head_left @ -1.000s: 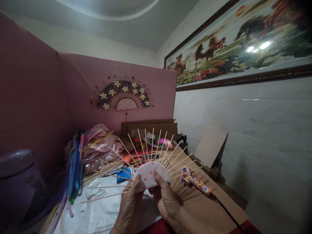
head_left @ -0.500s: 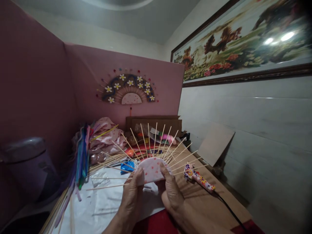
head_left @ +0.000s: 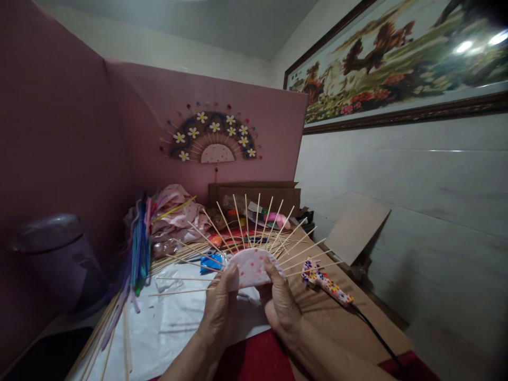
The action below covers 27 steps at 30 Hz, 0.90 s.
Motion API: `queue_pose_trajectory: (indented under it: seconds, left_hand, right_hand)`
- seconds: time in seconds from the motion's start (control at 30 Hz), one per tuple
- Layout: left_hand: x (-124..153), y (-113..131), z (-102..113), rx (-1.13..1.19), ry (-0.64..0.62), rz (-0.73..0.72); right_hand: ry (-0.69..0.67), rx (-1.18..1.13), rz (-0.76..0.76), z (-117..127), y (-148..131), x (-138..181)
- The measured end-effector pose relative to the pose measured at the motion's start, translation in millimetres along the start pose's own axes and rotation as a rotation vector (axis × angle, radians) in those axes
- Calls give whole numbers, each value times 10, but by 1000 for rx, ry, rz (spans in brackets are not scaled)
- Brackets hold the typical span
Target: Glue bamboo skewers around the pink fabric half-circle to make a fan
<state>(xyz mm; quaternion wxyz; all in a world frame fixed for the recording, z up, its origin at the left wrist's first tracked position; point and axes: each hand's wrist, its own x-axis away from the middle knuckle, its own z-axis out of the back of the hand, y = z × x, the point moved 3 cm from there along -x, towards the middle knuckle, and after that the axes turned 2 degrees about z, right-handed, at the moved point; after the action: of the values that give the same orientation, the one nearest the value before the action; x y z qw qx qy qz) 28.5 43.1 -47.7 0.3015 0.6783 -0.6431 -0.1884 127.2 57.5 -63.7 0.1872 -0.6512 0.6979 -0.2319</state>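
Between my hands is a half-round fan base [head_left: 254, 269] covered in white cloth with pink-red dots. Thin wooden sticks [head_left: 237, 212] spread out from its curved edge like rays. My left hand [head_left: 220, 302] grips the left end, thumb on the front face. My right hand [head_left: 281, 300] grips the right end the same way, its thumb pressed on the cloth. The fingers behind the base are mostly hidden. Just behind the left sticks lies a small blue packet [head_left: 210, 263]. To the right rests a flower-patterned glue gun [head_left: 327, 284] with a black cord.
A finished fan with white flowers [head_left: 214, 132] hangs on the pink partition [head_left: 273, 137]. Colourful pipe cleaners [head_left: 139, 254], dotted cloth [head_left: 178, 211] and loose sticks [head_left: 99, 338] lie to the left. A cardboard box [head_left: 257, 190] stands at the back, a lidded bin [head_left: 59, 264] at far left.
The camera view has shifted slightly, so the whole scene sits a little higher and further right. Both hands keep their hold on the fan base, with little other change.
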Motion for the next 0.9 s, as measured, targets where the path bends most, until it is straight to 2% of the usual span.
queue_pose_trajectory:
  seconds: [0.2, 0.37, 0.5, 0.6, 0.8, 0.9]
  left_hand:
    - [30, 16, -48, 30, -11, -16]
    - [40, -18, -55, 14, -135, 16]
    - [24, -20, -23, 5, -48, -5]
    - [9, 13, -19, 9, -43, -33]
    - [-55, 31, 31, -1, -21, -63]
    - [-69, 13, 48, -4, 9, -68]
  right_hand:
    - [5, -6, -6, -6, -10, -1]
    - [-44, -10, 4, -17, -41, -8]
    - [-88, -25, -23, -20, -40, -21]
    - [-125, -63, -62, -26, -31, -23]
    - [-7, 16, -15, 23, -50, -38]
    - [8, 49, 7, 38, -57, -44]
